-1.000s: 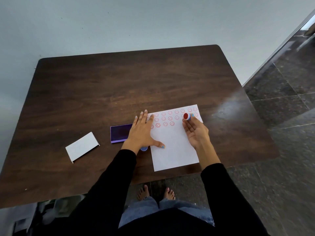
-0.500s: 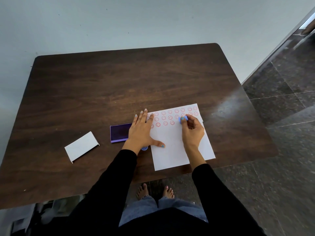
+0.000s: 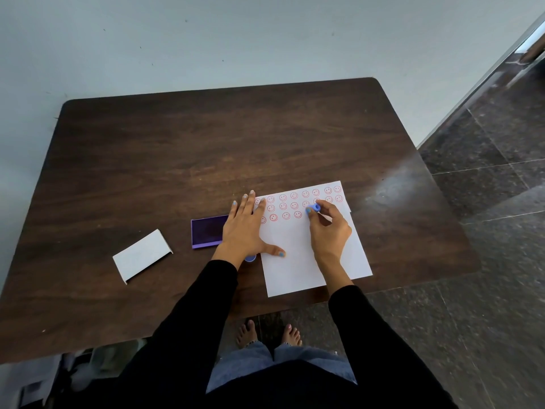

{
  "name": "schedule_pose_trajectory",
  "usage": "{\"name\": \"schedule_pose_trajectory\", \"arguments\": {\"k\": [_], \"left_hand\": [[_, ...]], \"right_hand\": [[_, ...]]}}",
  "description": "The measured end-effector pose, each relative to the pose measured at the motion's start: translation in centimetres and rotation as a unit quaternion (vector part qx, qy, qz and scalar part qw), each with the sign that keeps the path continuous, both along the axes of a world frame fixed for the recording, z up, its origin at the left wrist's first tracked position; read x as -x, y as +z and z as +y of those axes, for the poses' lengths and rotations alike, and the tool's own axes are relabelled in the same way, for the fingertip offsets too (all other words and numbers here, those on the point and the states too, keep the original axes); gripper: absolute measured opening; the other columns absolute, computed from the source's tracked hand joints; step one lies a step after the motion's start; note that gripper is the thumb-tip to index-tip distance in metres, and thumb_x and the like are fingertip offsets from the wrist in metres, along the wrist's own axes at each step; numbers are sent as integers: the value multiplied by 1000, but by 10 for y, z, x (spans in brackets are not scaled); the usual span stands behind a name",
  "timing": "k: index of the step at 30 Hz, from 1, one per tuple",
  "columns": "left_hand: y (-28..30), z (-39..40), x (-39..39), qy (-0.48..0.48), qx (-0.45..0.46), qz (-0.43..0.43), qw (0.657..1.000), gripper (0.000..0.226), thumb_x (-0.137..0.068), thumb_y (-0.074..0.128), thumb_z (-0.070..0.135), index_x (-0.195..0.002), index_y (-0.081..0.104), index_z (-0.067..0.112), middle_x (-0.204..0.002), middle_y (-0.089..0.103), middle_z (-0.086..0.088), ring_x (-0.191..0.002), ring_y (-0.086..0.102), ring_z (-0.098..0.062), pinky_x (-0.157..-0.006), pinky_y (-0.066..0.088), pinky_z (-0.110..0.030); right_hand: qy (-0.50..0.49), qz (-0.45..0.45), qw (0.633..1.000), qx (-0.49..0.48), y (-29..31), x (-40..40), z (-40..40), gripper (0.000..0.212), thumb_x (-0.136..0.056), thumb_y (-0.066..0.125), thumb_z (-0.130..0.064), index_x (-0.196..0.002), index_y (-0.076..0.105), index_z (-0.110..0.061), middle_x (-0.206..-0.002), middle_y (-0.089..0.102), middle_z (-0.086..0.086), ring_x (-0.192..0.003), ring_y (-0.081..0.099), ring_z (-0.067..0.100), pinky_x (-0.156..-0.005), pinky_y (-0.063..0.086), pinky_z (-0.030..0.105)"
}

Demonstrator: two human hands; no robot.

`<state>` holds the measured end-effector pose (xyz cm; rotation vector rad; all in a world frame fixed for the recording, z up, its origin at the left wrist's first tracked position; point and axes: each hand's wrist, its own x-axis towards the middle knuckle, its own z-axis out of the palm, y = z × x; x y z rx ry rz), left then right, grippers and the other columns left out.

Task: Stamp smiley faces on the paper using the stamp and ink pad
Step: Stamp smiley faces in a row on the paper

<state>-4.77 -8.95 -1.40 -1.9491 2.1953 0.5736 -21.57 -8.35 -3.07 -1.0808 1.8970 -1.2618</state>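
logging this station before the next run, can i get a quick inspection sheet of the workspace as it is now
surface: dark wood table, glare patch at its right side
job's things: paper at near edge, overhanging, rows of red smileys at its far end; blue stamp on the third row; purple ink pad open, left of paper
clutter: white lid at left; small blue cap under left wrist
hands: left hand flat on the paper's left edge; right hand pinching stamp
cables: nothing seen
surroundings: pale wall, dark tiled floor, bare feet below the table

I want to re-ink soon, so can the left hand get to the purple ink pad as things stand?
Probably yes: the left hand lies flat at the paper's left edge, right beside the open ink pad, with nothing between them.
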Motion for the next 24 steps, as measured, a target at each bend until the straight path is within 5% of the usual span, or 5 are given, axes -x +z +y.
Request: {"name": "schedule_pose_trajectory", "arguments": {"k": [3, 7, 15, 20, 24], "left_hand": [[-1, 0, -1, 1, 0, 1, 1000, 128, -57, 61, 80, -150, -5, 20, -159, -15, -6, -146, -13, -25, -115, -11, -40], [-1, 0, 0, 4, -3, 0, 1000, 128, -57, 61, 80, -149, -5, 21, -159, -15, -6, -146, -13, -25, -115, -11, -41], [1, 1, 1, 4, 2, 2, 1000, 127, -58, 61, 79, -150, -4, 21, -159, -14, -6, -147, -11, -25, -115, -11, -42], [2, 1, 2, 5, 1, 6, 1000, 127, -57, 63, 78, -150, -2, 20, -160, -13, -7, -147, -11, -26, -115, -11, -42], [2, 1, 2, 9, 0, 11, 1000, 128, -56, 64, 78, -150, -2, 20, -160, -12, -7, -147, -11, -26, -115, -12, -41]], "right_hand": [[24, 32, 999, -7, 0, -1, 1, 32, -82, 70, -19, -113, 65, -14, -117, 68, 8, -94, 63, 12, -89, 53, 32], [62, 97, 993, -4, 3, -1, 1, 31, -83, 68, -16, -112, 65, -9, -114, 68, 11, -98, 65, 22, -91, 53, 36], [98, 167, 981, -24, 9, -1, -7, 27, -81, 70, -15, -104, 64, -4, -105, 69, 14, -94, 60, 25, -81, 47, 28], [64, 116, 989, -59, 14, 1, -17, 19, -75, 75, -15, -91, 69, -6, -90, 73, 11, -70, 60, 14, -64, 45, 17], [103, 158, 980, -55, 14, 1, -16, 23, -77, 74, -16, -96, 67, -5, -94, 71, 12, -81, 63, 21, -73, 52, 29]]}}
